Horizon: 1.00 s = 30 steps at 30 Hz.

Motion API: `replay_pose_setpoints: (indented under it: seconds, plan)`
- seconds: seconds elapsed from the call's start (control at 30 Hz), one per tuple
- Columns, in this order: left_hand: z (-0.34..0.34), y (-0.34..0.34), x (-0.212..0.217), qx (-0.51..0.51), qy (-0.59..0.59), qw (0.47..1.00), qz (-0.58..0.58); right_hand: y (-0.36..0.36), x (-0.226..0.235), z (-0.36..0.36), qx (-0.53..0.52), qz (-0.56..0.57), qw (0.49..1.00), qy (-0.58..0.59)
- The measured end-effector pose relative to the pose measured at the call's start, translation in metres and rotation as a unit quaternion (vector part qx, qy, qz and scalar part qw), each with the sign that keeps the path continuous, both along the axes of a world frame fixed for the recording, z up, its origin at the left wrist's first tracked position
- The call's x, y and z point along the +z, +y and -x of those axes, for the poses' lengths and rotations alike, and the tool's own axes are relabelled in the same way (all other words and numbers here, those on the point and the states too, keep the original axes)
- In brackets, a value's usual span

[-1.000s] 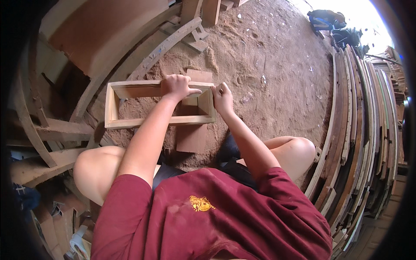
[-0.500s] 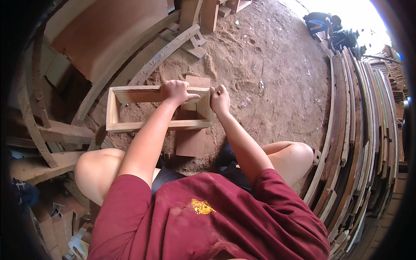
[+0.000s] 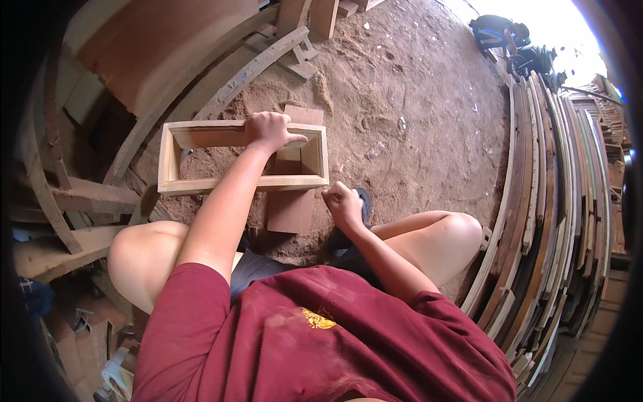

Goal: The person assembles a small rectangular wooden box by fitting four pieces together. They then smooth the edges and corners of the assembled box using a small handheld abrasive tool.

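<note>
A rectangular wooden frame (image 3: 241,183), deep-sided and open in the middle, rests partly over a flat brown board (image 3: 291,213) on the sandy ground in front of me. My left hand (image 3: 269,131) is wrapped over its far rail, right of the middle, with the thumb stretched along the inside. By the frame's near right corner, my right hand (image 3: 343,203) is curled closed. Whatever its fingers hold, if anything, is hidden. A dark sandal (image 3: 364,201) on my foot shows just beyond that hand.
Long stacked planks (image 3: 536,201) line the right side. A curved timber piece (image 3: 248,77) and other wooden parts stand at the left and far left. At the far right, a person (image 3: 499,33) bends over near the bright opening. Sandy ground (image 3: 422,120) stretches ahead, with small scraps on it.
My right hand has moved nearer to me, from the frame's far right corner down to its near right corner. My left hand keeps its hold on the far rail.
</note>
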State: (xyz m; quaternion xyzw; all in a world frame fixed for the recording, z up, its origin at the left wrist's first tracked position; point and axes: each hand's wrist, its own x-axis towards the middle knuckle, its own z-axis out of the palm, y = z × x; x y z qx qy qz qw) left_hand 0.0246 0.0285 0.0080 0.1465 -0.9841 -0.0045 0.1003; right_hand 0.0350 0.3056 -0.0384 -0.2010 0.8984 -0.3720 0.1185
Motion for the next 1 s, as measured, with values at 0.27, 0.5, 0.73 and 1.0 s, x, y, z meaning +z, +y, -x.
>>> replay_pose_setpoints:
  seconds: [0.27, 0.5, 0.73, 1.0]
  plan:
    - [0.002, 0.0, -0.001, -0.003, -0.002, 1.0, -0.014, 0.014, -0.015, 0.012, -0.079, 0.178, 0.971, -0.138]
    - [0.002, 0.002, 0.001, -0.003, 0.006, 1.0, -0.022, -0.015, 0.02, 0.039, 0.049, 0.128, 0.987, -0.086]
    - [0.001, -0.002, -0.004, -0.002, 0.0, 1.0, -0.021, -0.006, 0.058, 0.042, 0.214, -0.012, 0.975, 0.059]
    - [0.002, -0.003, -0.008, -0.002, 0.014, 1.0, -0.019, -0.041, 0.057, 0.046, 0.2, 0.005, 0.974, 0.109]
